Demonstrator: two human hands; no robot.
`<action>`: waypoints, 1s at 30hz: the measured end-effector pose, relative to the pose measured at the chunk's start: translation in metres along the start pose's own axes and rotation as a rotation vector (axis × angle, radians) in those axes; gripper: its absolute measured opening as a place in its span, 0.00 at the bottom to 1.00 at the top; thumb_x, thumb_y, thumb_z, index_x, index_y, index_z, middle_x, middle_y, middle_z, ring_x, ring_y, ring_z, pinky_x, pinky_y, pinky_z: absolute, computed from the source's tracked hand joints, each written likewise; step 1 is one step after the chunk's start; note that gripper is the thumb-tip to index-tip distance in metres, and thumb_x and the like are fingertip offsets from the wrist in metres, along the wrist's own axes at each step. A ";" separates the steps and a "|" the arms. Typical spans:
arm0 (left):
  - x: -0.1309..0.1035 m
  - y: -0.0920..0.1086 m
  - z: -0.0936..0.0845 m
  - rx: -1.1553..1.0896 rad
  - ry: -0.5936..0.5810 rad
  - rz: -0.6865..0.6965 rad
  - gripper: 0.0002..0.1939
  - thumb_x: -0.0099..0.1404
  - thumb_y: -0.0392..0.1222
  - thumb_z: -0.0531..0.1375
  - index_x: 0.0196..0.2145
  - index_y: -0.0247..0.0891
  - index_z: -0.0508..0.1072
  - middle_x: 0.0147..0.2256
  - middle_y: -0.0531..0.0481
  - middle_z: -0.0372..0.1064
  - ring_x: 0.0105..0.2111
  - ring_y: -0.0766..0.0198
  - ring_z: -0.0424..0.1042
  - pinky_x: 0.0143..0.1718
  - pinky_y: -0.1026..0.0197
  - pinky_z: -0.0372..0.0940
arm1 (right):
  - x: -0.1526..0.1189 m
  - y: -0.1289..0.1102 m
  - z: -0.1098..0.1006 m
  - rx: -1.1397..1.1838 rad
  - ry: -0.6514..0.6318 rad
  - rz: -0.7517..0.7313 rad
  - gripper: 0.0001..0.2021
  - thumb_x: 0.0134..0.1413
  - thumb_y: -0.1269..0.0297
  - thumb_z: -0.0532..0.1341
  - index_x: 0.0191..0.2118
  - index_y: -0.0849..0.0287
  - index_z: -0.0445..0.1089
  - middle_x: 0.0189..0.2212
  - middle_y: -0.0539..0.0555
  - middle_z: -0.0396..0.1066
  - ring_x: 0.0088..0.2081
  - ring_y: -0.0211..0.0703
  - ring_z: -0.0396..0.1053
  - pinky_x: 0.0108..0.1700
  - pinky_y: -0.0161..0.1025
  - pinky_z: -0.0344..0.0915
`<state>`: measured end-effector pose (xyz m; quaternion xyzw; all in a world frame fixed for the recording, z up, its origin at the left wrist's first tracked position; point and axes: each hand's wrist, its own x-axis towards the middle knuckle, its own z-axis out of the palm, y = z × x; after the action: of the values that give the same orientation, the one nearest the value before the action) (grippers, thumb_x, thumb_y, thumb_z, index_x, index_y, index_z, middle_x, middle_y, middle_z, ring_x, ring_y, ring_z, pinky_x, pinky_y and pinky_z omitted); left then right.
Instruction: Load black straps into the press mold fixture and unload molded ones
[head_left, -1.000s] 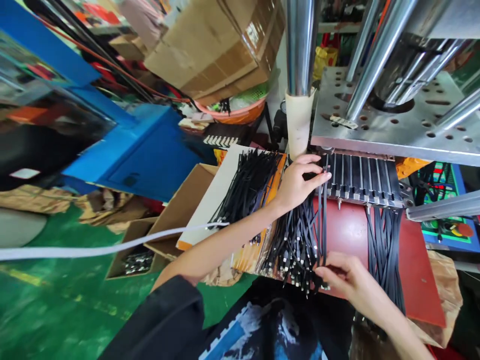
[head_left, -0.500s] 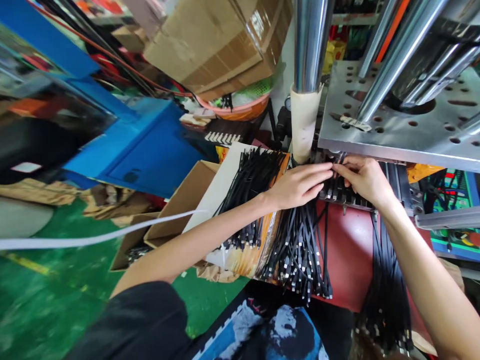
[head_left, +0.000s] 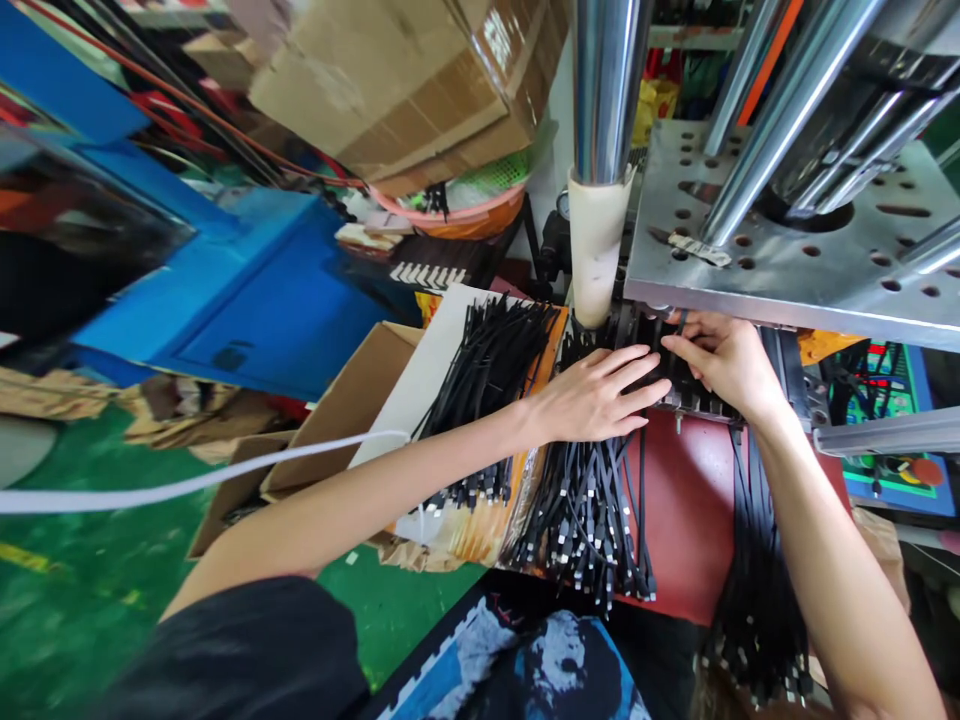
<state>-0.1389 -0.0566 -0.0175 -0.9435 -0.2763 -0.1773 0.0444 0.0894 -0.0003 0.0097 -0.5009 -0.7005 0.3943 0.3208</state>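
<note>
My left hand lies palm down with its fingers spread, over the upper end of a bundle of black cables with metal-tipped plugs. It grips nothing that I can see. My right hand reaches under the press's steel plate, at the dark metal mould. Thumb and fingers there are bent together in a pinch; what they hold is hidden. Another heap of black cables rests left of my left hand, and a further bunch hangs beneath my right forearm.
A chrome column with a white sleeve rises just beyond my left hand. Red sheeting covers the table front. Open cardboard boxes stand at the left, near a blue machine. A white cord crosses above my left arm.
My left hand has drawn back from the right fingertips toward me, and its fingers have spread. The right hand stays at the mould. The whole view has shifted slightly.
</note>
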 end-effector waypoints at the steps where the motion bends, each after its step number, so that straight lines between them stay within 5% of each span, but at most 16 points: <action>1: 0.000 0.004 -0.002 -0.014 -0.011 -0.019 0.26 0.77 0.50 0.58 0.65 0.34 0.69 0.67 0.31 0.65 0.70 0.42 0.61 0.62 0.41 0.67 | 0.000 0.000 0.000 0.008 -0.010 0.002 0.21 0.58 0.48 0.69 0.48 0.61 0.77 0.28 0.49 0.72 0.19 0.32 0.61 0.22 0.35 0.58; 7: 0.006 0.042 -0.006 0.034 -0.096 -0.257 0.28 0.75 0.45 0.59 0.69 0.33 0.66 0.72 0.28 0.57 0.73 0.39 0.55 0.67 0.37 0.60 | -0.015 -0.005 0.005 -0.296 0.238 0.014 0.15 0.62 0.54 0.65 0.46 0.61 0.78 0.31 0.54 0.75 0.24 0.40 0.69 0.32 0.40 0.69; 11: 0.013 0.056 -0.008 -0.009 -0.138 -0.339 0.36 0.75 0.52 0.58 0.71 0.25 0.61 0.74 0.24 0.49 0.75 0.36 0.48 0.71 0.33 0.52 | -0.052 -0.012 0.002 -0.681 0.099 -0.214 0.21 0.67 0.67 0.54 0.58 0.59 0.78 0.46 0.63 0.72 0.43 0.52 0.73 0.48 0.49 0.72; 14: 0.024 0.043 -0.009 -0.076 -0.130 -0.370 0.35 0.77 0.53 0.53 0.71 0.25 0.62 0.74 0.28 0.51 0.75 0.38 0.49 0.72 0.33 0.49 | -0.060 -0.016 0.004 -0.944 0.019 -0.185 0.25 0.68 0.70 0.51 0.64 0.58 0.74 0.44 0.64 0.70 0.43 0.56 0.71 0.46 0.51 0.71; 17: 0.039 0.017 -0.007 -0.107 -0.095 -0.409 0.32 0.78 0.51 0.52 0.70 0.25 0.63 0.72 0.29 0.56 0.72 0.37 0.55 0.72 0.32 0.48 | -0.040 -0.016 0.009 -1.066 0.026 -0.112 0.27 0.69 0.70 0.51 0.68 0.57 0.70 0.47 0.67 0.72 0.43 0.58 0.72 0.44 0.50 0.70; 22: 0.067 -0.028 0.008 -0.085 -0.084 -0.400 0.27 0.79 0.47 0.49 0.59 0.23 0.74 0.50 0.26 0.78 0.59 0.37 0.73 0.65 0.34 0.58 | 0.012 -0.008 0.011 -1.030 0.041 -0.088 0.24 0.65 0.73 0.51 0.61 0.62 0.75 0.50 0.72 0.77 0.48 0.64 0.75 0.46 0.53 0.70; 26: 0.089 -0.058 0.022 -0.064 -0.030 -0.371 0.22 0.77 0.42 0.49 0.47 0.27 0.80 0.45 0.28 0.80 0.53 0.40 0.77 0.62 0.38 0.63 | 0.050 -0.001 0.006 -0.945 0.098 -0.083 0.24 0.66 0.73 0.48 0.59 0.66 0.75 0.48 0.73 0.78 0.49 0.65 0.74 0.53 0.61 0.67; 28: 0.090 -0.061 0.023 -0.106 -0.009 -0.378 0.21 0.77 0.41 0.49 0.47 0.29 0.80 0.48 0.30 0.79 0.54 0.42 0.77 0.61 0.41 0.65 | 0.050 -0.005 0.001 -0.931 0.088 -0.086 0.25 0.64 0.75 0.47 0.59 0.69 0.73 0.48 0.73 0.78 0.49 0.65 0.74 0.53 0.60 0.67; 30: 0.075 -0.049 0.016 -0.174 0.049 -0.413 0.20 0.78 0.40 0.48 0.53 0.29 0.77 0.52 0.31 0.77 0.56 0.44 0.76 0.61 0.44 0.66 | 0.023 -0.015 0.000 -0.929 0.096 -0.119 0.25 0.63 0.76 0.47 0.60 0.68 0.72 0.48 0.73 0.77 0.47 0.63 0.75 0.50 0.56 0.68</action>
<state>-0.1015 0.0252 -0.0064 -0.8625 -0.4463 -0.2287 -0.0675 0.0765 0.0187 0.0239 -0.5678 -0.8148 -0.0034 0.1168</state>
